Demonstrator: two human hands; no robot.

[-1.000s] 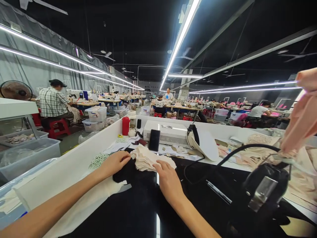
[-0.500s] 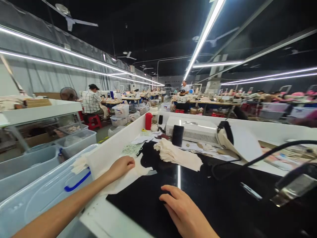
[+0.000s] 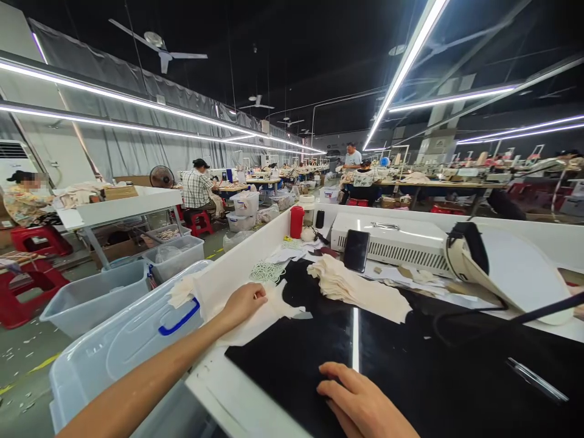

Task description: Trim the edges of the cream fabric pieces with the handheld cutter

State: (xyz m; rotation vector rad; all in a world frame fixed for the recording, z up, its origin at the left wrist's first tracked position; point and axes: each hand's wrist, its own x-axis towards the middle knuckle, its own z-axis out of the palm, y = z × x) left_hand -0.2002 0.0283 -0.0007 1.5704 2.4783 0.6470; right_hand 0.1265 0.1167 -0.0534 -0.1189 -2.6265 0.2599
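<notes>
My left hand [image 3: 244,302] rests on a cream fabric piece [image 3: 278,303] at the left edge of the work surface. Its fingers are curled, and their tips are partly hidden, so what they hold does not show. Over the black tabletop [image 3: 292,365], nearer to me, my right hand [image 3: 362,395] has its fingers apart and nothing in it. A stack of cut cream fabric pieces [image 3: 358,286] lies ahead of it. Beyond my left hand sits a tangle of pale green cord [image 3: 266,272].
A dark phone [image 3: 356,250] leans against a white slotted unit [image 3: 401,243]. At right are a pen-like tool [image 3: 537,379] and a black cable [image 3: 524,317]. A lidded plastic bin [image 3: 132,340] with a blue handle stands left. Several people work at tables behind.
The view has turned left, shifting the scene rightward in the picture. The metal-ended black object at right has left view. Both hands keep about the same places on the table.
</notes>
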